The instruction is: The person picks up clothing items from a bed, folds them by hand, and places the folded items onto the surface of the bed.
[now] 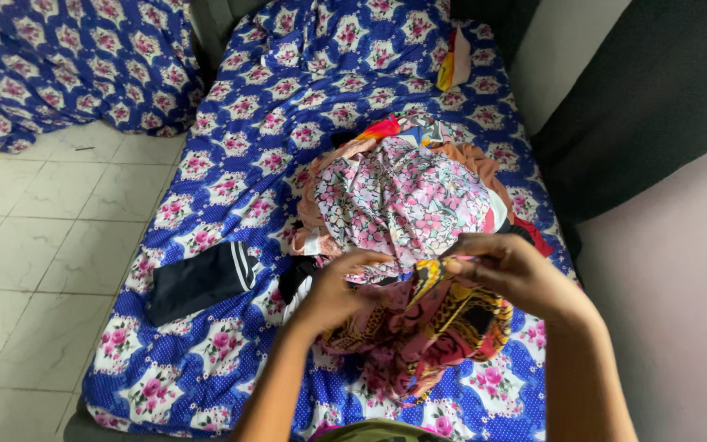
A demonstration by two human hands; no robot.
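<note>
Two hands work one garment. The right hand (511, 274) pinches the top edge of a pink, yellow and black patterned cloth (427, 331), fingers pressed together on the bunched fabric; the left hand (339, 290) grips the same edge, thumb over it, fingers curled beneath. The cloth hangs low over the bed (231, 164), at 6 o'clock of the clothes pile (403, 196), whose top piece is a pink floral print. To my eye, it would go best if both hands slid apart along the edge until it pulls straight, so the cloth drops flat. At 9 o'clock of the hands lies a dark striped garment (202, 280); beyond it, the tiled floor (34, 237).
</note>
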